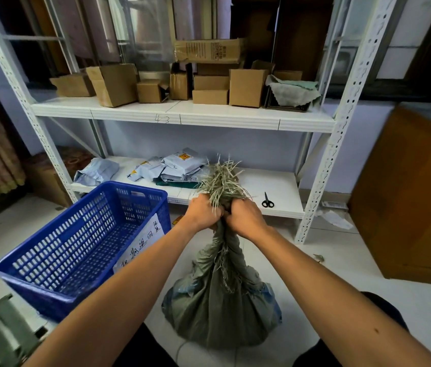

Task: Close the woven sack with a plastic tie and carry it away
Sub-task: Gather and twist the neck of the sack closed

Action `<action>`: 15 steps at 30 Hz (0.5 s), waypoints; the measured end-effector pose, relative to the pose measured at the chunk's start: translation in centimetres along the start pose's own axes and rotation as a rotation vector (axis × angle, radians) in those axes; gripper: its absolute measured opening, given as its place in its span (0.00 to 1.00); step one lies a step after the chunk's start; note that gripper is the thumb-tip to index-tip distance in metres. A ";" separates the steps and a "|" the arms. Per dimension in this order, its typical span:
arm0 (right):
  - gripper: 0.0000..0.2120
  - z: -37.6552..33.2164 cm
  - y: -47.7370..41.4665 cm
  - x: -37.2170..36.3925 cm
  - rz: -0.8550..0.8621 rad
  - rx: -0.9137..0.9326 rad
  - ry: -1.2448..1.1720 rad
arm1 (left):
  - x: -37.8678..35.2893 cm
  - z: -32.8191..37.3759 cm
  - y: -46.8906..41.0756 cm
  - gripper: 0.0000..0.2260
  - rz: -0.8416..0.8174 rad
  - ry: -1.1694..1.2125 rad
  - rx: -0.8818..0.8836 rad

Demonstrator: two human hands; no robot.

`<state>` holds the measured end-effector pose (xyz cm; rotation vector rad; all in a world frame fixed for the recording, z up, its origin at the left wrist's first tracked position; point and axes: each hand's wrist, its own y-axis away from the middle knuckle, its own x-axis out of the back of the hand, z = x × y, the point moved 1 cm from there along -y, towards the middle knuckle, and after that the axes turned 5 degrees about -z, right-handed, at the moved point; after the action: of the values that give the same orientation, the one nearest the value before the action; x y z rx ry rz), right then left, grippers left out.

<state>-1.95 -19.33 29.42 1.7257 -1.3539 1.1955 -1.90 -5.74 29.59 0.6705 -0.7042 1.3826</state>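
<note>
Fingers (215, 211) on both sides are curled tight round the gathered neck of the woven sack (222, 308), so from my seat I read both hands as gripping it. In the head view the left hand (203, 214) and the right hand (246, 219) sit knuckle to knuckle, touching, at the middle of the picture. Both bare forearms reach in from the near edge.

Above the fists the sack's frayed mouth (222, 178) sprouts in loose pale strands. Below them the grey-green cloth is twisted into a rope, then widens into a full belly resting on the pale tiled floor (341, 274), between the person's dark-clothed knees. I cannot tell whether anything else is held inside the grip.

Left of the sack, just beside it, stands a blue plastic basket (50, 260) with a handwritten paper label (140, 245) on its right wall. Farther off is a white metal rack (182, 119). Black scissors (267, 201) lie on its lower shelf, right of the hands, and grey mailer bags (180, 165) lie to the left. Cardboard boxes (246, 87) crowd the upper shelf.
</note>
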 end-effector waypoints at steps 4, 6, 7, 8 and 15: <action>0.09 0.1 0.1 0.0 -0.131 0.001 -0.031 | 0.1 -0.1 0.1 0.19 -0.161 0.266 0.030; 0.04 -0.2 0.2 0.0 -0.197 -0.003 -0.059 | 0.2 -0.3 -0.1 0.24 -0.104 0.180 0.019; 0.04 -0.2 0.2 0.0 -0.220 -0.005 -0.074 | 0.1 -0.4 -0.2 0.23 -0.065 0.116 0.009; 0.03 -0.2 0.1 -0.1 -0.234 -0.013 -0.086 | -0.3 -0.6 -0.5 0.20 -0.048 0.078 0.015; 0.16 0.1 0.0 -0.6 -0.222 -0.049 -0.131 | -1.0 -1.1 0.0 0.19 0.125 0.230 0.068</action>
<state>-1.96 -19.18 28.78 1.8907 -1.2168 0.9339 -1.89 -5.57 28.12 0.5168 -0.5245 1.5756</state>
